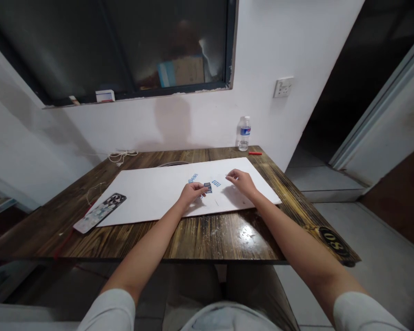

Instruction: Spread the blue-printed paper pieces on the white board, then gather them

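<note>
My left hand (192, 193) pinches a small dark grey-blue flat piece (207, 187) between thumb and fingers, just over a white board (148, 195). A blue ladder-like piece or marking (216, 183) lies right of it, and a similar blue one (193, 177) lies behind my left hand; I cannot tell whether these are loose parts or drawn. To the right, my right hand (241, 182) is closed in a pinch above the board. A tiny pale tip shows at its fingertips, too small to name.
The board lies on a dark wooden table (200, 239). At the left is a phone in a patterned case (100, 213), with a white cable (122, 156) behind. A plastic bottle (244, 134) and a red pen-like stick (255, 153) stand and lie by the wall. A round emblem (334, 241) marks the right corner.
</note>
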`<state>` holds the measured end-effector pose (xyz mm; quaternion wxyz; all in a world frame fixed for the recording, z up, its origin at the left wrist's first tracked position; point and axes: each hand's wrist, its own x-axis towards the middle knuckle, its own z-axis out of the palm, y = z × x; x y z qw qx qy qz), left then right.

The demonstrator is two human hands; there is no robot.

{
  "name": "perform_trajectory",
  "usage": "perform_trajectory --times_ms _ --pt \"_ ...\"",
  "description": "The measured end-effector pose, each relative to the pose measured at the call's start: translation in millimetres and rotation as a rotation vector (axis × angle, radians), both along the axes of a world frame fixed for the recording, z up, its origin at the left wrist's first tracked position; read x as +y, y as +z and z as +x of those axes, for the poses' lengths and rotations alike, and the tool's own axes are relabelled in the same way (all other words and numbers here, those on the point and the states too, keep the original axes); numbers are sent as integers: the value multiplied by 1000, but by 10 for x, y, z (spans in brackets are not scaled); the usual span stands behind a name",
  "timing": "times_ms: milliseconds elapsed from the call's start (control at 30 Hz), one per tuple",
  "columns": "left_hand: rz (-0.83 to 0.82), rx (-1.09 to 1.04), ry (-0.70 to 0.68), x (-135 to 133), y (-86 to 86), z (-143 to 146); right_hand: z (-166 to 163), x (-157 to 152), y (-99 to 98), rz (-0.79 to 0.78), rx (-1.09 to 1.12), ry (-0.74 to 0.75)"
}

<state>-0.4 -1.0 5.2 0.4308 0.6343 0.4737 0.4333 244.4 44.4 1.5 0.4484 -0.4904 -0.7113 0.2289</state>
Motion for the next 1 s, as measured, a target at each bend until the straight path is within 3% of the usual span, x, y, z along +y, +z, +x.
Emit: perform_trajectory --times_ms 200,400,667,1000 --pt "-25 -111 199 73 -54 8 360 154 -121 -24 -292 -200" --pt "-3 -143 253 89 -54 -10 340 94 -189 -79 -517 -200" --pt "-7 -161 281 74 -45 -3 292 70 -168 -62 -544 -212" --pt "-10 -119 252 32 -10 3 287 74 -176 78 -641 -253"
